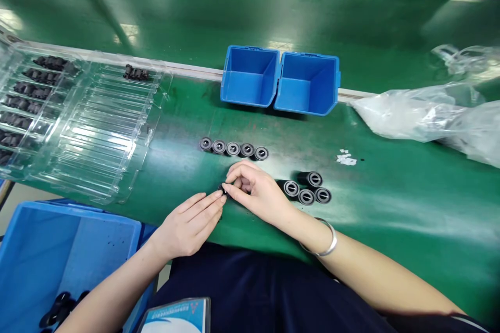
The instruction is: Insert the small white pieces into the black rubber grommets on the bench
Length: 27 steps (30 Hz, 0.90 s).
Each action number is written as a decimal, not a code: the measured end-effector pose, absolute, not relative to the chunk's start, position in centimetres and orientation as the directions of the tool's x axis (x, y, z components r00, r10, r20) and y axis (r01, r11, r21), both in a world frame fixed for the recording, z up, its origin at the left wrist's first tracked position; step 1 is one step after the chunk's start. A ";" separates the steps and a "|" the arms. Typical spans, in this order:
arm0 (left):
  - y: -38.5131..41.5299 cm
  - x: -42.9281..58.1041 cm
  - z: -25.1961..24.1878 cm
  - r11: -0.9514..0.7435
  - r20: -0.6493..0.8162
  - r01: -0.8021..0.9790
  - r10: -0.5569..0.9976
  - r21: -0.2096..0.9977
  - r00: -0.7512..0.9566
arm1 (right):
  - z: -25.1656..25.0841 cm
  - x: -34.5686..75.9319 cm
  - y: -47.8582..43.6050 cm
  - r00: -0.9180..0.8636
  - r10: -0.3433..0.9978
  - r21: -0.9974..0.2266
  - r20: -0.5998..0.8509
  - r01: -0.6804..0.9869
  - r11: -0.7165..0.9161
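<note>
My left hand (191, 222) is closed round a small black cylindrical part (222, 188), with the fingers reaching along it. My right hand (253, 187) has its thumb and forefinger pinched together at the top of that same part; the fingers hide most of it. Just beyond the hands stands a row of several black cylinders (233, 149) with round, ringed tops. To the right of my right wrist, more black cylinders (307, 196) are grouped, some upright and some leaning or lying.
Two blue bins (250, 83) sit at the back. Clear plastic trays (97, 135) with black parts lie left. A big blue crate (23, 250) stands lower left. White scraps (346, 158) and plastic bags (406, 112) are on the right of the green table (390, 192).
</note>
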State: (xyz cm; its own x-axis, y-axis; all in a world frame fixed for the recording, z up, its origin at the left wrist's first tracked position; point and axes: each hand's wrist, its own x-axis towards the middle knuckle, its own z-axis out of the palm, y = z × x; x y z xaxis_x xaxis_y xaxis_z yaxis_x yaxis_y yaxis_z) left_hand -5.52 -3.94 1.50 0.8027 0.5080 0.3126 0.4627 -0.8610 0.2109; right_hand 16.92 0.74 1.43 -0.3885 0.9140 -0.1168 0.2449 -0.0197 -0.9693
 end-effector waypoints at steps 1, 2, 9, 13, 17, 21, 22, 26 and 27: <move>-3.9 -5.5 1.5 -0.858 0.315 0.465 0.513 0.220 0.798 | 1.4 16.9 0.7 -0.402 0.895 -0.965 -0.194 0.243 -0.099; -3.9 -5.5 1.5 -0.855 0.315 0.467 0.517 0.224 0.796 | 1.5 16.9 0.7 -0.422 0.863 -0.952 -0.279 0.240 -0.190; -4.0 -5.5 1.0 -0.858 0.275 0.463 0.511 0.221 0.815 | 1.8 16.6 1.9 -0.538 0.648 -0.824 -0.539 0.175 -0.539; -4.1 -5.5 0.7 -0.860 0.290 0.471 0.509 0.195 0.810 | 1.8 16.4 2.4 -0.535 0.629 -0.799 -0.563 0.158 -0.581; -4.1 -5.2 0.7 -0.855 0.305 0.478 0.518 0.200 0.799 | 1.1 16.6 1.8 -0.532 0.667 -0.794 -0.521 0.017 -0.607; -4.0 -5.0 0.8 -0.845 0.279 0.483 0.533 0.232 0.799 | 0.5 16.8 0.8 -0.514 0.715 -0.782 -0.474 -0.129 -0.610; -3.9 -5.0 0.8 -0.843 0.273 0.483 0.535 0.236 0.800 | 0.4 16.8 0.5 -0.506 0.726 -0.778 -0.465 -0.158 -0.608; -4.1 -5.0 0.6 -0.846 0.275 0.492 0.532 0.205 0.801 | 0.5 16.9 -0.7 -0.481 0.763 -0.764 -0.433 -0.253 -0.593; -4.2 -5.0 0.5 -0.846 0.279 0.497 0.533 0.194 0.799 | 0.5 17.0 -0.9 -0.479 0.770 -0.768 -0.422 -0.263 -0.585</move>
State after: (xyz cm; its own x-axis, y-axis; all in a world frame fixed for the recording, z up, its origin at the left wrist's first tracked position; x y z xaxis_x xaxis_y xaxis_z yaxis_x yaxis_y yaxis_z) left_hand -5.05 -4.16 0.55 0.7989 0.5331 0.2786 0.4968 -0.8459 0.1942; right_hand 17.01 -0.93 0.52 -0.4791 0.7697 -0.4220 -0.2629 -0.5845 -0.7676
